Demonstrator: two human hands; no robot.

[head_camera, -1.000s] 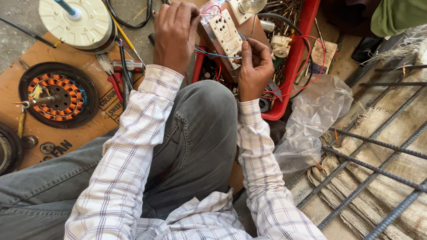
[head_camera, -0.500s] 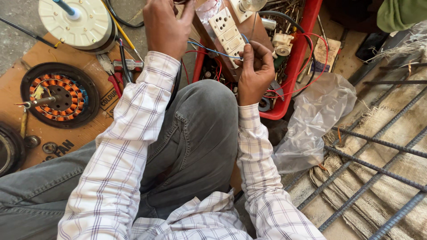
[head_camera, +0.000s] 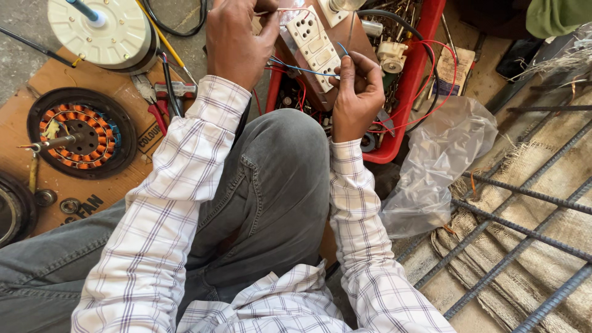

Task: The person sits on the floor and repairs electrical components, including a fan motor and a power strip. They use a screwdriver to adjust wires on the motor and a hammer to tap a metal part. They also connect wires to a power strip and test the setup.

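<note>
Top centre, the left hand (head_camera: 237, 40) grips the switchboard (head_camera: 314, 46) steady while the right hand's (head_camera: 356, 92) fingers pinch a blue wire (head_camera: 302, 69) taut.

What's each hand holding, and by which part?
Left hand grips the switchboard by its upper left edge. Right hand pinches a blue wire near its end, beside the board's right side.
</note>
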